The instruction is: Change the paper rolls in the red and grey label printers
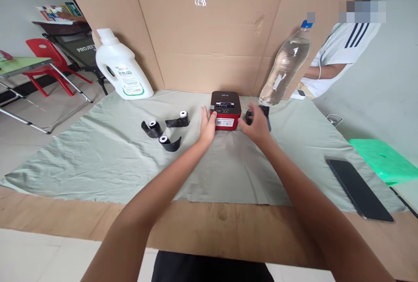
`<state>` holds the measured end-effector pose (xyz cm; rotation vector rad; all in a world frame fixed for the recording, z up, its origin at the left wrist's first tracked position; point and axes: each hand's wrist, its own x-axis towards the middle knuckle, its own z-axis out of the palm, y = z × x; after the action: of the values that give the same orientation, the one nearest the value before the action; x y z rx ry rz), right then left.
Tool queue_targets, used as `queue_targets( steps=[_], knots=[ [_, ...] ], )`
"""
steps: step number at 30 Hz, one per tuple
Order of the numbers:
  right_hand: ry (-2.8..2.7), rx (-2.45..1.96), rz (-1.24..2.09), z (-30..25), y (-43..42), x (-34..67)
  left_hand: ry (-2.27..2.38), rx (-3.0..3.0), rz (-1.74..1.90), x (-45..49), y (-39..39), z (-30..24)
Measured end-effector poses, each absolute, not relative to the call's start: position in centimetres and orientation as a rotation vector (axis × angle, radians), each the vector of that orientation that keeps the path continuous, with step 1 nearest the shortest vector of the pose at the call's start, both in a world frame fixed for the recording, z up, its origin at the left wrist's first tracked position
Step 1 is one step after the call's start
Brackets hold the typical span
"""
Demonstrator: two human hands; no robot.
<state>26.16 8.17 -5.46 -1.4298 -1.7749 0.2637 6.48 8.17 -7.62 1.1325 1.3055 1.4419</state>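
A small box (225,107) with a black top, red sides and a white label stands on the grey-green cloth. My left hand (207,128) rests along its left side, fingers stretched out. Just right of the box is my right hand (256,124), slightly blurred, with thumb and fingers apart and nothing visible between them. Behind that hand sits a black item (265,111), partly hidden. To the left lie three small rolls with black strips partly unwound: one roll (152,129), a second roll (178,119) farther back and a third roll (170,143) nearer me.
A white detergent bottle (123,68) stands back left; a clear plastic bottle (287,66) with a blue cap leans back right. Cardboard (209,38) walls the rear. A phone (358,189) lies at the right edge, near a green stool (382,160). A person (339,55) is behind.
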Motion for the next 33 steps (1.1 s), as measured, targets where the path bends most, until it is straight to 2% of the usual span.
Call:
queue_targets(
  steps=[3,7,14,19,24,33],
  knots=[
    [-1.605,-1.898,-0.028,-5.3,7.3,27.7,1.369,1.329,1.391,6.3,3.8,-8.7],
    [-1.611,-2.245,0.099,-5.6,7.0,28.3,1.379,1.506,1.273,5.8,-0.2,-9.6],
    [-1.708,-2.073,0.184,-4.7,-1.4,26.0,1.340,1.689,1.091,5.5,-2.1,-9.3],
    [-1.858,-1.936,0.225,-6.2,-7.1,23.5,1.404,1.746,0.950,5.7,-2.0,-9.0],
    [-1.912,-1.886,0.135,-7.5,-7.6,22.5,1.419,1.782,0.843,5.5,-1.8,-8.5],
    [-1.947,-1.938,0.191,-7.4,-7.9,22.4,1.382,1.731,0.801,5.2,-2.0,-8.1]
  ],
)
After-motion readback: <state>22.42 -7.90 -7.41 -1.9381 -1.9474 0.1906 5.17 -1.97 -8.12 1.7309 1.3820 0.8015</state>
